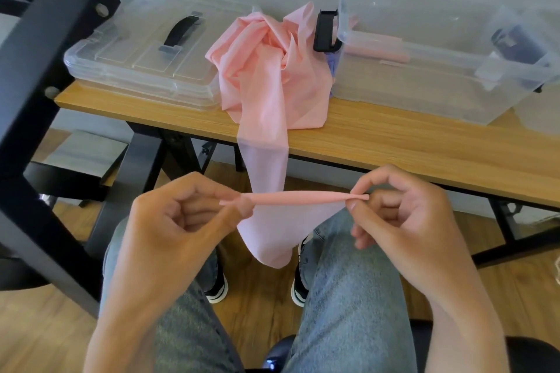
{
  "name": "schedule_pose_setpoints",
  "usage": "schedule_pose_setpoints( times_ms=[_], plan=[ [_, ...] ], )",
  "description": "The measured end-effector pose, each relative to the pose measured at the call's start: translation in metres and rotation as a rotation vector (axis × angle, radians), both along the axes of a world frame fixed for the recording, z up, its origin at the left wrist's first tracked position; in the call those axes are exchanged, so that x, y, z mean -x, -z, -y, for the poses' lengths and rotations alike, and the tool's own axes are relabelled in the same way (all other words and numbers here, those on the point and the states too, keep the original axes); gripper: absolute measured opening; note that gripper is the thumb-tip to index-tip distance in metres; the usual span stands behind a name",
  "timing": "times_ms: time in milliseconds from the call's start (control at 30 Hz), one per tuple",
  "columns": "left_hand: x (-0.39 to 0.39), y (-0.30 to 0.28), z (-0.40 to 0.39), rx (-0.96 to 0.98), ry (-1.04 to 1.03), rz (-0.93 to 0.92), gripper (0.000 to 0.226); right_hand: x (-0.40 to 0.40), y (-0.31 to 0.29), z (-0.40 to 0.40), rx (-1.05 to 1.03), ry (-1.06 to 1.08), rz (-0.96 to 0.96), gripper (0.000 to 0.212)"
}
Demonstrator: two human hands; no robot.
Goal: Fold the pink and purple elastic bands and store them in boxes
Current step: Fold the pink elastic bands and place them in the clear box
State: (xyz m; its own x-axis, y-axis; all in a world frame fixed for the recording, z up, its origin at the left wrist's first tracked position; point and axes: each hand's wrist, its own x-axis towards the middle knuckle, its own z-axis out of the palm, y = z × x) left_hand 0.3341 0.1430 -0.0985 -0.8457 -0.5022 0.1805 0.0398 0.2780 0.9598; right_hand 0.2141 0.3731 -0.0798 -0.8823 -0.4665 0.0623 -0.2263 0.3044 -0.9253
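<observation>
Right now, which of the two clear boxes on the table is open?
The right-hand box is open, with a rolled pink band inside. The left-hand box has its lid with the black handle on.

One view was recorded, from a wide-angle camera worn on the person's head. It looked forward and steeply down, over the wearer's own lap. The left hand (178,215) and right hand (403,209) sat close beneath the lens, in the lower middle of the frame, filling much of its width. Beyond the hands, farther from the camera, the wooden table (394,142) crossed the upper half, with the wall behind it at the top edge. Below the hands, the floor (257,297) lay well under them. Straight edges bowed toward the frame's borders. No second view was supplied, so no overlap could be assessed.
</observation>
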Motion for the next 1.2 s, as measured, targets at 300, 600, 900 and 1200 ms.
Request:
schedule_pose_setpoints(
  times_ms=[300,600,900,1200],
  plan=[
    [0.008,0.009,0.007,-0.132,-0.068,0.056,0.045,0.008,0.007,0.012,0.091,0.022,0.013,0.013],
    [0.012,0.018,0.020,0.112,0.014,0.217,0.019,0.020,0.027,0.026,-0.120,0.073,-0.045,0.022],
    [0.015,0.017,0.013,0.036,-0.017,0.143,0.017,0.024,0.031,0.017,-0.091,0.012,-0.130,0.005],
    [0.016,0.018,0.013,-0.077,-0.085,-0.004,0.016,0.023,0.025,0.013,0.198,-0.017,0.030,0.009]
  ],
)
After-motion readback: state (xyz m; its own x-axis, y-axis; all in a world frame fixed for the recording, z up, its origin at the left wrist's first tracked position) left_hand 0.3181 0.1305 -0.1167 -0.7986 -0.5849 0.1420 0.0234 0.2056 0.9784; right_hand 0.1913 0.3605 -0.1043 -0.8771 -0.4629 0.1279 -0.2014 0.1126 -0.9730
